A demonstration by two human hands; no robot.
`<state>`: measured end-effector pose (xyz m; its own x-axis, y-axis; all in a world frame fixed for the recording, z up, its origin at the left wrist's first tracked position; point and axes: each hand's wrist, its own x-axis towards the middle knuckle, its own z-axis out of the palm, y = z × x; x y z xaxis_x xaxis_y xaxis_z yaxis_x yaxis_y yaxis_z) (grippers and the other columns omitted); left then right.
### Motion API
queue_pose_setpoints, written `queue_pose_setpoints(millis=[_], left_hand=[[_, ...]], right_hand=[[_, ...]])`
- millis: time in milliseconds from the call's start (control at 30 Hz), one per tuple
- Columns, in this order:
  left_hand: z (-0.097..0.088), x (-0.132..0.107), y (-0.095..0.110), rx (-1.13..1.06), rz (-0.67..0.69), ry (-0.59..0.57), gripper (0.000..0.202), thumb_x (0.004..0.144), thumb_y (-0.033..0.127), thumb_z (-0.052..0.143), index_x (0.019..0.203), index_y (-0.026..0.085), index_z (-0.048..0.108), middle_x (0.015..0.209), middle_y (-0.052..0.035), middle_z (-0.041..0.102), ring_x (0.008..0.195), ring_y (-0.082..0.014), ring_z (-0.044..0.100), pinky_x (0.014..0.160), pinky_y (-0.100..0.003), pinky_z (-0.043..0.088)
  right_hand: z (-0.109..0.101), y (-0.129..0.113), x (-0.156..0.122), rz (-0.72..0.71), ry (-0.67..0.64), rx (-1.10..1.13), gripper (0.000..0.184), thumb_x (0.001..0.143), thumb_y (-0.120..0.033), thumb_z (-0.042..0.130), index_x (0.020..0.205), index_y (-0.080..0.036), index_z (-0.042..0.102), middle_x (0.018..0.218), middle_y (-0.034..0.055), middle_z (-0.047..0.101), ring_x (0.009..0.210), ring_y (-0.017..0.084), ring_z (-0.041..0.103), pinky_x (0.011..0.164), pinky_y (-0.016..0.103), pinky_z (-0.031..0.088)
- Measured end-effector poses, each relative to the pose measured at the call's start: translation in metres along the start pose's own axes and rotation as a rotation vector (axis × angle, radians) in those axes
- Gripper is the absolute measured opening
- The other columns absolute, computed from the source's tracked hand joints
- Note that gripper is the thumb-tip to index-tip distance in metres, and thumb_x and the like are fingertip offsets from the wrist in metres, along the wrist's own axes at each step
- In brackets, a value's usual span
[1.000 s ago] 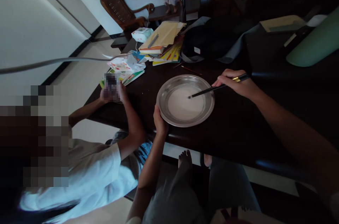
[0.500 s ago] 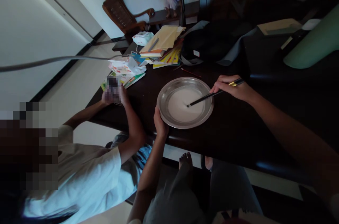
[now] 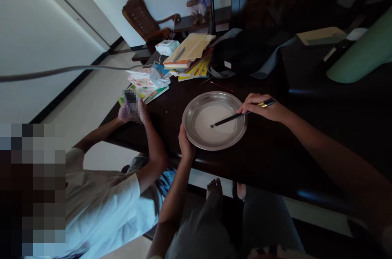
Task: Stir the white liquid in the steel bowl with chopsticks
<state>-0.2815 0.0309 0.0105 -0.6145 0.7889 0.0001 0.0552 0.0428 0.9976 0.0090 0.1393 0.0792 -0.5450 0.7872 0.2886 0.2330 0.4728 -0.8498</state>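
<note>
On the dark tabletop [image 3: 275, 157]: steel plate [image 3: 190, 132] holding white liquid [image 3: 216, 124]. Left hand [image 3: 186, 144] fingers clamp its 8 o'clock rim. Right hand [image 3: 260, 108] fingers pinch black chopsticks [image 3: 229, 119], tips in liquid.

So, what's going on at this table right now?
The left hand grips the near rim of a metal dish of white liquid on the dark table. The right hand holds black chopsticks, tips down in the liquid. Beside them, another person in a white shirt holds something small at the table edge.
</note>
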Motion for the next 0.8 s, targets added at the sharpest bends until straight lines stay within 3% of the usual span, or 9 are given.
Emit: queue_pose_setpoints(millis=[100,233,333,467,667,800], left_hand=[[0.000,-0.001,0.002,0.006,0.004,-0.008,0.036,0.102,0.040,0.053,0.119,0.022,0.078,0.127,-0.0061,0.077,0.131,-0.0247,0.064,0.118,-0.035,0.043],[-0.001,-0.002,0.004,0.010,0.040,-0.027,0.032,0.100,0.038,0.059,0.119,0.021,0.078,0.129,-0.0054,0.076,0.133,-0.0263,0.062,0.119,-0.035,0.041],[0.000,-0.002,0.004,-0.024,0.026,-0.021,0.034,0.102,0.039,0.055,0.117,0.021,0.079,0.126,-0.0053,0.077,0.130,-0.0257,0.064,0.117,-0.035,0.043],[0.002,-0.001,0.001,-0.067,-0.007,-0.019,0.039,0.102,0.044,0.051,0.120,0.022,0.079,0.125,-0.0052,0.078,0.129,-0.0244,0.065,0.116,-0.035,0.044],[0.000,0.002,-0.006,-0.055,0.043,-0.023,0.041,0.099,0.050,0.057,0.121,0.023,0.079,0.129,-0.0056,0.076,0.132,-0.0261,0.063,0.118,-0.035,0.042],[0.002,0.002,-0.007,-0.085,0.022,-0.014,0.044,0.099,0.053,0.056,0.121,0.023,0.078,0.128,-0.0056,0.077,0.131,-0.0269,0.064,0.118,-0.036,0.043]], right_hand=[[0.002,0.001,0.001,-0.012,0.030,-0.048,0.023,0.092,-0.043,0.067,0.076,-0.031,0.079,0.094,0.0026,0.083,0.096,0.026,0.071,0.092,0.046,0.054],[-0.008,-0.003,0.000,0.053,0.134,-0.049,0.032,0.094,-0.049,0.066,0.070,-0.030,0.076,0.085,0.0033,0.081,0.090,0.026,0.072,0.093,0.048,0.054],[-0.004,-0.003,0.000,0.058,0.065,0.039,0.036,0.094,-0.052,0.065,0.067,-0.030,0.075,0.080,0.0028,0.080,0.086,0.025,0.073,0.091,0.047,0.056],[0.007,0.002,0.001,-0.003,-0.003,0.019,0.026,0.090,-0.049,0.069,0.074,-0.031,0.079,0.089,0.0026,0.082,0.094,0.026,0.071,0.091,0.048,0.056],[-0.008,0.000,0.001,0.075,0.171,0.022,0.037,0.091,-0.055,0.067,0.063,-0.031,0.074,0.077,0.0033,0.079,0.083,0.026,0.071,0.091,0.050,0.054],[0.001,0.002,0.000,0.008,0.039,0.091,0.040,0.093,-0.055,0.064,0.062,-0.030,0.075,0.073,0.0029,0.078,0.078,0.025,0.072,0.087,0.048,0.055]])
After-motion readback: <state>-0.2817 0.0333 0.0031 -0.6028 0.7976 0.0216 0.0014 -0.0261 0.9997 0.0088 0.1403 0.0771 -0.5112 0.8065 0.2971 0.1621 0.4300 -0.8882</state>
